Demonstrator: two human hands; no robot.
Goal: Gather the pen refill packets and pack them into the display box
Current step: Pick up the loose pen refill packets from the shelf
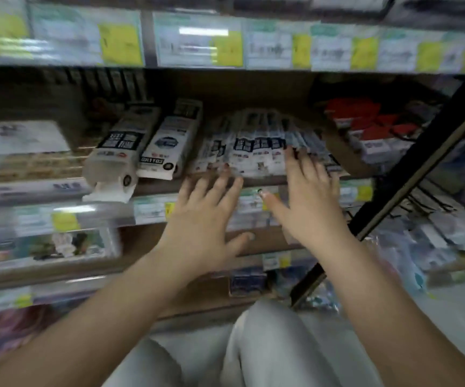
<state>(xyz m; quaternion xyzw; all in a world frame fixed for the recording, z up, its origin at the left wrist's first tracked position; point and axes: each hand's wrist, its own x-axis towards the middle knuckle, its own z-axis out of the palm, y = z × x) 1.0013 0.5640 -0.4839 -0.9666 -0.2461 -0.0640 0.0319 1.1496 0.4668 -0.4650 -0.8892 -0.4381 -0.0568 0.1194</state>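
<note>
Pen refill packets (256,146) in a fan at the fingertips of left hand (206,216) and right hand (309,196), both grips wide.

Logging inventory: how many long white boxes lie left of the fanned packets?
2. The left box lies at the edge of the shelf, front flap open; the right box lies beside it, next to the fanned packets. Dark space behind may hide more.

Refill packets (265,146) lie fanned across the middle shelf (156,188). Both hands are right in front of them: left hand (200,219) at the fan's near edge, right hand (309,199) beside it, fingertips over the packets. Left of the fan, two display boxes (170,141) lie side by side, the outer one jutting past the shelf edge. More packs (371,129) sit to the right, behind the slanting post (421,163).
</note>
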